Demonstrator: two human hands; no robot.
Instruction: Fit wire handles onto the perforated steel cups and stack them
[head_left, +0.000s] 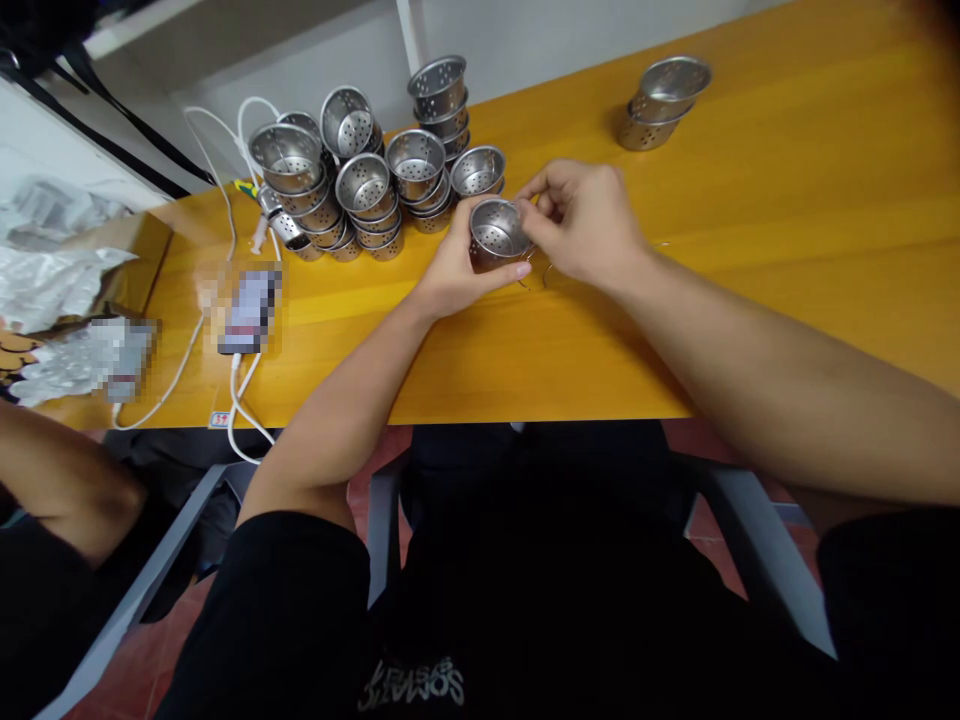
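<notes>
My left hand is wrapped round a small perforated metal cup, whose mouth faces up toward the camera. At the cup's right rim, my right hand has its fingers pinched together; what they hold, if anything, is too small to make out. Thin curved wires show below the right fingers, beside the cup. Behind my left hand are stacks of similar perforated cups, and another single-looking cup stands just behind the held one.
Two nested cups stand at the back right of the yellow table. A phone with white cables lies to the left. Farther left are plastic bags, a cardboard box and another person's arm.
</notes>
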